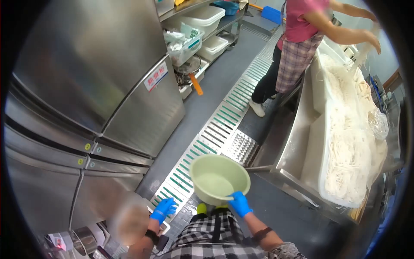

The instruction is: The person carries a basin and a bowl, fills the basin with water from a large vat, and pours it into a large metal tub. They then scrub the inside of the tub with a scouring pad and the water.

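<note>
The basin (pixel 220 177) has a pale green colour. The left glove (pixel 164 209) and the right glove (pixel 239 203) are both bright blue. The near apron (pixel 207 235) shows black and white checks. The other person's shirt (pixel 297 21) is pink, and their apron (pixel 299 60) is purplish and white plaid. The strands (pixel 345 146) are creamy white. The drain cover (pixel 207 138) is silver, with green and dark stripes.

On my screen I see a big shiny steel fridge (pixel 86 56) with a white label (pixel 156 77) and 4 round stickers (pixel 87 146). Past it, a metal rack (pixel 234 18) holds white plastic bins (pixel 207 20). An orange-handled strainer (pixel 192 69) pokes out. A long drain grate (pixel 214 131) crosses the floor. I see a co-worker (pixel 302 47) in a checked apron lifting pale noodles (pixel 345 151) beside 2 big white tubs (pixel 313 149).
</note>
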A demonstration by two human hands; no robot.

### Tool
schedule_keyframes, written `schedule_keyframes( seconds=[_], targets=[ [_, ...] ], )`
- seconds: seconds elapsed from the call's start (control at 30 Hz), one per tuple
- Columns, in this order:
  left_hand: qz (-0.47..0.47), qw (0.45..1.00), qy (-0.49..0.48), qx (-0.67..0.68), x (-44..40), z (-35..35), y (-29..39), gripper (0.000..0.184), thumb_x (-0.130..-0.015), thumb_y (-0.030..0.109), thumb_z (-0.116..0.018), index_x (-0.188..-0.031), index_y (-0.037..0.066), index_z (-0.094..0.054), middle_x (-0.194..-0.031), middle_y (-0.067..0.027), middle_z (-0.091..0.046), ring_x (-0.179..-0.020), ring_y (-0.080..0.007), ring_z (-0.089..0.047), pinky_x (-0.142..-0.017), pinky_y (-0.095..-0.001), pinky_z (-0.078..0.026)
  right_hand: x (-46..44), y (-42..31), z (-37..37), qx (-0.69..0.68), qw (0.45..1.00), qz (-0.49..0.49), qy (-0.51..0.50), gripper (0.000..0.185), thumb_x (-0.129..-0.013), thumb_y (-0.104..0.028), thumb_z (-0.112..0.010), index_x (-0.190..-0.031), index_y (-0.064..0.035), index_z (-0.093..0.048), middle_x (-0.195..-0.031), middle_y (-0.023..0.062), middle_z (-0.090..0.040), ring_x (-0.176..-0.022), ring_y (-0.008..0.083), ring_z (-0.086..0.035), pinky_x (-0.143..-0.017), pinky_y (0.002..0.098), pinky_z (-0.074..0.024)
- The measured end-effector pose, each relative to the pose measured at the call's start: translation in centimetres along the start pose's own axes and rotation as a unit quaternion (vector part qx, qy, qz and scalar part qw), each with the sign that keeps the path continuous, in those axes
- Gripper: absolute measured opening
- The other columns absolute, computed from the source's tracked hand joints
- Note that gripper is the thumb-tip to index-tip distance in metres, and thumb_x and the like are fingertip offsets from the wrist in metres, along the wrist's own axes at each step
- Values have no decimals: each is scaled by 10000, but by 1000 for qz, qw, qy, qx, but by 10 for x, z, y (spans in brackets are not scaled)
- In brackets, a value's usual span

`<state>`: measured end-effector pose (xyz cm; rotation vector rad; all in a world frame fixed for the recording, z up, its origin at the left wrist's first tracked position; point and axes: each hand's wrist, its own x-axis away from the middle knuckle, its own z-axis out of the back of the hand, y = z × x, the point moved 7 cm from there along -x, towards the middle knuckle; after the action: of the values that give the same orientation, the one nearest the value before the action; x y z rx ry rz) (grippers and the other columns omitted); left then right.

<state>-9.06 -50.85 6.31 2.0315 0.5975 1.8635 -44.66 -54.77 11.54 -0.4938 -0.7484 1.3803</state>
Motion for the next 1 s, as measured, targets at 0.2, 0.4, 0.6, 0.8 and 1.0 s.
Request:
schedule_keyframes(
  seconds=[0.2,0.4,0.6,0.8,1.0],
  targets=[
    [-34,993,-73,84,-1,-105,182,516,-761,411,-513,-1121,59,-402,-1026,-119,-481,-883,-238,-510,-636,-357,-489,-64,-121,90,0,984,175,41,168,-572,-92,-634,-727,-74,-572,-716,110,-510,-692,286,-511,-601,381,-404],
    [-154,983,-18,95,-36,-117,265,383,-730,56,-512,-1102,24,-426,-1002,-127,-522,-873,-261,-534,-690,-376,-476,-131,-168,151,51,952,291,82,274,-536,2,-593,-790,-102,-577,-762,87,-527,-701,280,-508,-594,354,-401],
    [-246,958,-15,144,-57,-134,357,327,-703,28,-533,-1024,-4,-483,-909,-133,-556,-766,-258,-567,-640,-381,-486,-221,-170,176,-21,970,240,20,477,-548,92,-475,-987,-92,-507,-995,166,-474,-887,344,-480,-758,367,-396],
    [-262,956,11,136,-119,-151,461,284,-683,-4,-530,-966,-23,-518,-866,-131,-564,-711,-228,-574,-589,-321,-479,-327,-187,226,-109,972,198,63,753,-509,161,-324,-1218,-92,-333,-1230,199,-292,-1155,327,-280,-935,325,-257],
    [-276,947,2,166,-194,-185,555,298,-662,-27,-523,-959,-49,-514,-875,-137,-562,-744,-251,-568,-641,-350,-477,-429,-161,258,-276,939,85,189,644,-723,43,-437,-1282,-42,-129,-1260,182,-259,-1140,264,-309,-810,302,-406]
  ],
)
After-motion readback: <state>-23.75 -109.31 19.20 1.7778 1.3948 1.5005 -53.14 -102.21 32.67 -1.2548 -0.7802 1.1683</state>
